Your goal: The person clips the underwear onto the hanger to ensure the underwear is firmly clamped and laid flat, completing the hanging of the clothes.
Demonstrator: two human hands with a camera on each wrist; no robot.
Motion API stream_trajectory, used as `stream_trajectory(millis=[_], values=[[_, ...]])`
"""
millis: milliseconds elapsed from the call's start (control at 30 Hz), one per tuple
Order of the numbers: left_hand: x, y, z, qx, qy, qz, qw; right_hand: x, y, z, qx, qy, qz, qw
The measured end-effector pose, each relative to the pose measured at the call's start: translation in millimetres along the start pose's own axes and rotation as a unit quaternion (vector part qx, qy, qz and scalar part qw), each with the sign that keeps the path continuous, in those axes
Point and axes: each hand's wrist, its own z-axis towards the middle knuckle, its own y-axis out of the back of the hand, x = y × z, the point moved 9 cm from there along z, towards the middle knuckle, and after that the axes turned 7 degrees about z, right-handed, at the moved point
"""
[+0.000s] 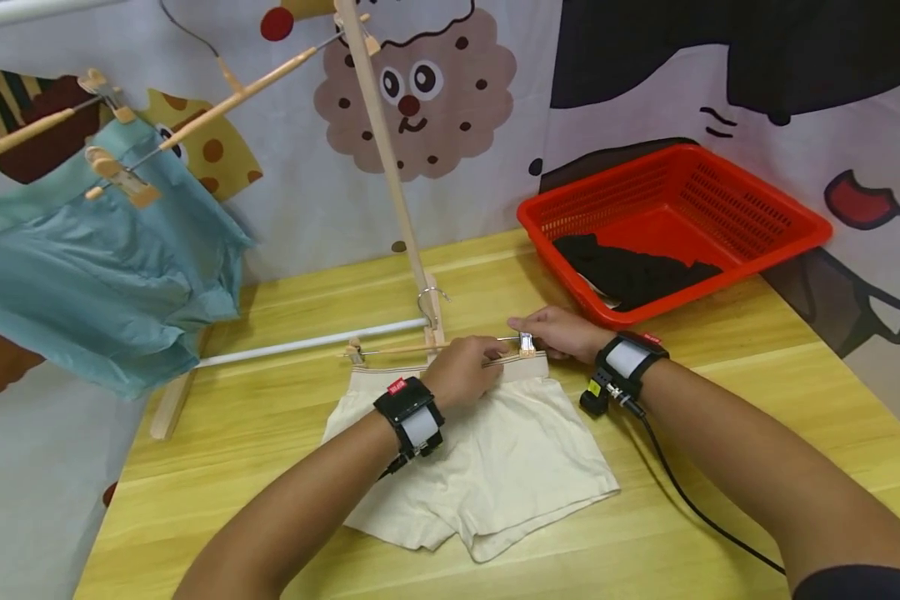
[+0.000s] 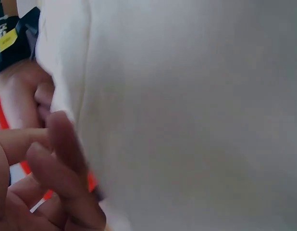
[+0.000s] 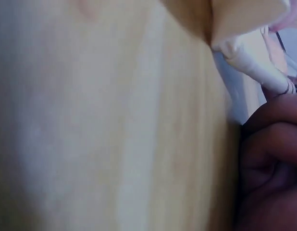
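Head view: red basket [image 1: 765, 218] holds black cloth [image 1: 630, 273]; both hands [image 1: 461, 371] [image 1: 562, 332] pinch the cream shorts' [image 1: 487, 467] waistband.

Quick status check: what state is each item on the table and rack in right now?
Cream shorts: flat on table, waistband at hanger.
Hanger: lying on table, right clip pinched.
Left hand: gripping waistband.
Right hand: pinching clip.
Blue shorts: hung, clipped on rack.
Basket: holds black garment.

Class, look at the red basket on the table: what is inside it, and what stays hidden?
Inside the red basket lies a crumpled black garment at its near end; the far part shows bare red floor. Anything under the garment is covered and cannot be seen.
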Motion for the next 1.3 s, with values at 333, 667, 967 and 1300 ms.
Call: stream_trajectory(millis=[333,667,967,1300], values=[[69.1,54.3,-74.5,-0.061,0.08,-0.001,0.9949,3,5,-8,-0.063,0.001,-0.105,0.993],[142.6,84.3,-112.6,-0.076,0.161,0.03,0.9836,8,5,-20,-0.1,0.01,-0.21,0.973],[165.1,83.2,-114.2,-0.05,0.194,0.042,0.9789,15,-6,-24,-0.08,-0.001,-0.262,0.962],[171.4,77.0,-106.0,-0.019,0.198,0.049,0.9789,18,-8,-29,-0.109,0.0,-0.3,0.948]])
